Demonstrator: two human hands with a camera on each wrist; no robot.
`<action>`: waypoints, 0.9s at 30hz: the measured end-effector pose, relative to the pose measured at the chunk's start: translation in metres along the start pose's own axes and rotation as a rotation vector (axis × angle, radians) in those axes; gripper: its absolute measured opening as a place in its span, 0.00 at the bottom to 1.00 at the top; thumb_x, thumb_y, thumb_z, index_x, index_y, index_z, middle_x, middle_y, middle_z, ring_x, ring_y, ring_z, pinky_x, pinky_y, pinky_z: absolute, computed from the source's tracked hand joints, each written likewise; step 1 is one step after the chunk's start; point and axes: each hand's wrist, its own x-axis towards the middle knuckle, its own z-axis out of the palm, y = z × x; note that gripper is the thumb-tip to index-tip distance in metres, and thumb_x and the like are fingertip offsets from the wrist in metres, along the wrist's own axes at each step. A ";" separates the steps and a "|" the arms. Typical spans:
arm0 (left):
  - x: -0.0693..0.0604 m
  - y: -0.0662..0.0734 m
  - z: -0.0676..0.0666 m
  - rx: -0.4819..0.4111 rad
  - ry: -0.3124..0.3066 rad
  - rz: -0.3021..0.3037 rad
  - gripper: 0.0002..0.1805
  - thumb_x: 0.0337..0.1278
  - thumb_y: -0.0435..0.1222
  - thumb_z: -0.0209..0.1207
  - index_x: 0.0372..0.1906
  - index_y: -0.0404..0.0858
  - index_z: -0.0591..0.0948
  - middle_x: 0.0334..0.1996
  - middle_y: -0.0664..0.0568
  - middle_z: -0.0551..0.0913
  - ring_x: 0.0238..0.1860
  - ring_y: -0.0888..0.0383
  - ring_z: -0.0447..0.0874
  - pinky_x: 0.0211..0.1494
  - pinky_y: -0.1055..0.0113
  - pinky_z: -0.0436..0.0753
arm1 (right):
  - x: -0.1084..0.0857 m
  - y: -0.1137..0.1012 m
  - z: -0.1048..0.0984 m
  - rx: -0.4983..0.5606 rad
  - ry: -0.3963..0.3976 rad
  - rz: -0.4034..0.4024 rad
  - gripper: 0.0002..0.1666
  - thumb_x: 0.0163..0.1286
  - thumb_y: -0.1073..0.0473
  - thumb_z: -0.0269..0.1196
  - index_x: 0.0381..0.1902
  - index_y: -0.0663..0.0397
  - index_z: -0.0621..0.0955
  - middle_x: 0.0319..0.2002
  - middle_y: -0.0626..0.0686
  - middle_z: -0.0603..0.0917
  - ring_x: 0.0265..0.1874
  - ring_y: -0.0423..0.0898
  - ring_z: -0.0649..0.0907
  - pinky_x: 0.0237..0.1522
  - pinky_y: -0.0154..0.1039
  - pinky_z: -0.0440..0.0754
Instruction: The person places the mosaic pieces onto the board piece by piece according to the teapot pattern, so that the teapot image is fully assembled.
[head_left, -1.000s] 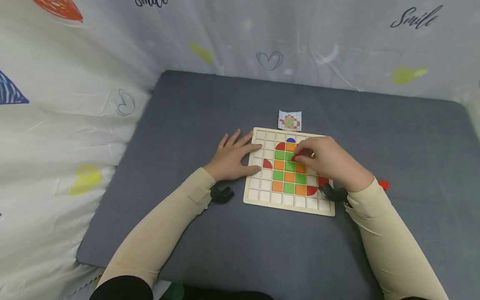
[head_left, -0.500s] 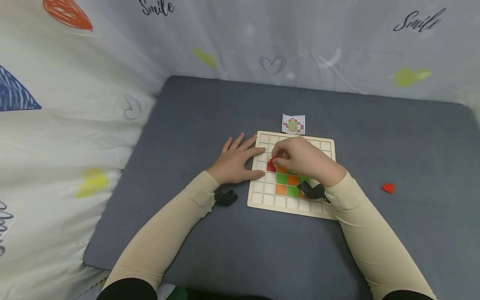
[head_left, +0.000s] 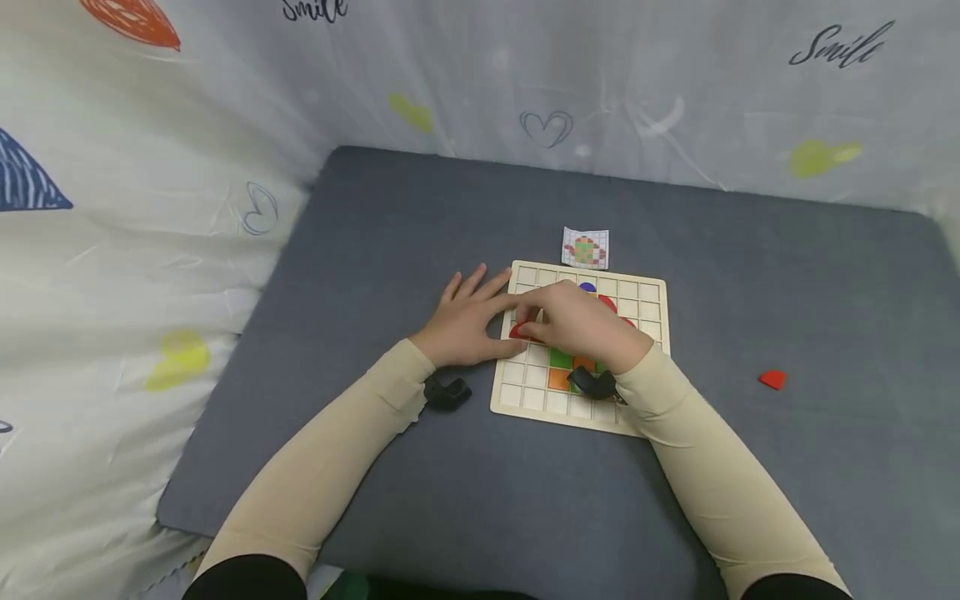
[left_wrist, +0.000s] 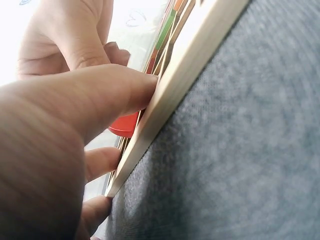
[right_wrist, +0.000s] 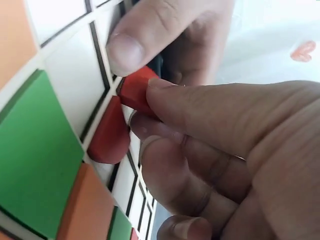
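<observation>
Over the left part of the wooden grid board [head_left: 533, 377], my right hand [head_left: 581, 321] pinches a red quarter-round tile [right_wrist: 137, 87] between thumb and fingers. The tile is at a square by the left edge, beside another red tile [right_wrist: 111, 132] lying in the grid. My left hand [head_left: 468, 325] rests with spread fingers along the board's left side, its thumb touching the rim in the left wrist view. Green tiles [right_wrist: 40, 155], orange tiles [head_left: 558, 379] and a blue half-round tile [head_left: 587, 287] lie in other squares. My right hand hides part of the pattern.
A small printed card [head_left: 585, 248] with a coloured grid picture lies just behind the board. One loose red tile [head_left: 772, 380] lies on the grey table [head_left: 420, 483] to the right. A patterned curtain [head_left: 465, 67] hangs behind the table.
My right hand has moved left across the board with the red tile, from the middle columns to the left edge. My left hand stays at the board's side.
</observation>
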 end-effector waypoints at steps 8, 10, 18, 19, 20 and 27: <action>0.000 0.001 -0.001 -0.001 -0.001 -0.001 0.40 0.65 0.65 0.62 0.80 0.62 0.69 0.87 0.57 0.45 0.86 0.46 0.31 0.84 0.41 0.30 | 0.001 0.000 0.003 -0.074 0.023 0.000 0.04 0.71 0.62 0.71 0.35 0.48 0.88 0.35 0.46 0.86 0.25 0.43 0.76 0.29 0.39 0.74; 0.000 0.001 -0.001 0.002 -0.001 -0.002 0.40 0.65 0.65 0.62 0.80 0.62 0.69 0.87 0.57 0.45 0.86 0.46 0.31 0.84 0.41 0.30 | 0.001 0.001 0.003 -0.093 0.030 0.000 0.03 0.71 0.61 0.71 0.35 0.49 0.89 0.35 0.47 0.85 0.28 0.43 0.77 0.32 0.40 0.75; 0.001 -0.001 0.000 0.007 0.003 0.003 0.40 0.65 0.66 0.61 0.79 0.61 0.69 0.87 0.58 0.44 0.86 0.46 0.31 0.84 0.40 0.31 | 0.000 0.000 0.005 -0.102 0.022 0.020 0.04 0.72 0.57 0.72 0.38 0.51 0.91 0.37 0.48 0.84 0.30 0.44 0.79 0.34 0.40 0.78; 0.001 -0.001 0.000 0.008 0.003 0.004 0.41 0.65 0.67 0.61 0.79 0.61 0.69 0.87 0.58 0.44 0.86 0.46 0.31 0.84 0.40 0.31 | 0.000 0.000 0.005 -0.101 0.020 0.019 0.04 0.72 0.57 0.72 0.38 0.51 0.91 0.37 0.48 0.84 0.30 0.44 0.80 0.35 0.40 0.78; 0.001 -0.001 0.000 0.009 0.004 0.004 0.41 0.64 0.67 0.61 0.80 0.61 0.69 0.87 0.58 0.44 0.86 0.46 0.31 0.84 0.40 0.31 | 0.000 0.001 0.005 -0.098 0.019 0.019 0.04 0.72 0.58 0.72 0.38 0.51 0.91 0.37 0.48 0.84 0.31 0.44 0.80 0.35 0.40 0.79; 0.001 0.000 0.000 0.001 0.001 0.001 0.41 0.65 0.66 0.61 0.80 0.59 0.69 0.87 0.57 0.45 0.86 0.46 0.32 0.84 0.41 0.31 | -0.002 0.000 0.005 -0.100 0.032 0.024 0.03 0.71 0.58 0.73 0.37 0.49 0.92 0.36 0.46 0.86 0.31 0.43 0.81 0.35 0.40 0.79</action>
